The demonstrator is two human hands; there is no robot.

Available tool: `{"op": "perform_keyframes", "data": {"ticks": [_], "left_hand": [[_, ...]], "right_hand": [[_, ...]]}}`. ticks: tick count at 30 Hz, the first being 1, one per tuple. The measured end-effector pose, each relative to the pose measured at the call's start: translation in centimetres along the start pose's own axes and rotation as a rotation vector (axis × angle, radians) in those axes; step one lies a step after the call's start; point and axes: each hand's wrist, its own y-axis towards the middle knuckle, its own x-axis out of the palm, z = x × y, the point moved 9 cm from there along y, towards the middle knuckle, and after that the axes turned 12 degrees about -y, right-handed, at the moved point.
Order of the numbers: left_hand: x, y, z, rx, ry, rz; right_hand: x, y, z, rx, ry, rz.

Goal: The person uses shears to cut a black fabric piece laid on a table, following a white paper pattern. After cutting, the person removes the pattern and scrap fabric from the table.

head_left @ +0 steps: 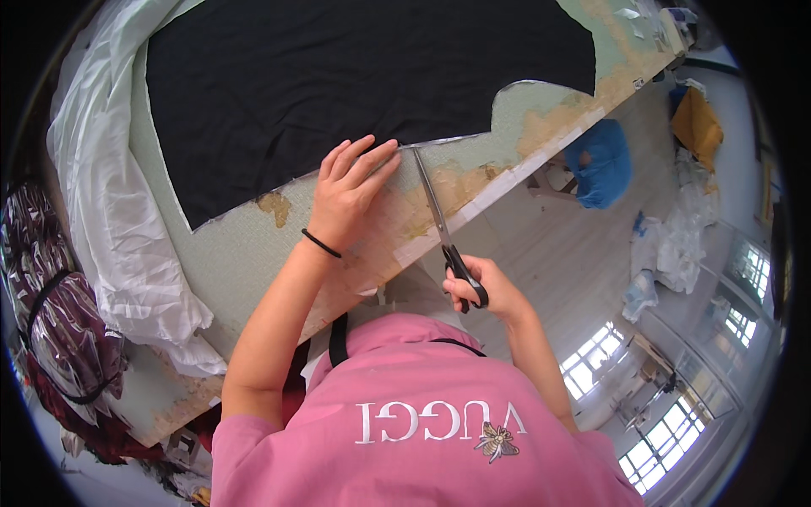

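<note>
A large piece of black fabric (338, 84) lies spread on the table, a thin pale edge showing along its rim. My left hand (351, 182) rests on its near edge with the fingers stretched out, fingertips on the cloth. In my right hand (486, 291) is a pair of scissors (433, 203) with black handles and long metal blades. The blades point away from me, and their tips meet the fabric's near edge just right of my left fingers. The blades look closed or nearly so.
White cloth (127, 228) hangs in folds on the left of the worn pale-green table (245, 270). Plastic-wrapped dark red bundles (76, 338) are at far left. Beyond the table's right edge stand a blue-covered stool (601, 165) and clear plastic bags (676, 245) on the floor.
</note>
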Motion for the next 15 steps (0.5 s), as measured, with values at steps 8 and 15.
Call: {"op": "perform_keyframes", "data": {"ticks": [8,15], "left_hand": [[-7.4,-5.1,-2.8,-0.142,0.12,0.137],[-8.5,-6.7,-3.3,-0.129,0.1,0.117]], "right_hand": [[-1.8,-0.3,-1.7,-0.031,-0.01,0.2],[7.0,-0.4,-1.1,0.085,-0.034,-0.284]]}}
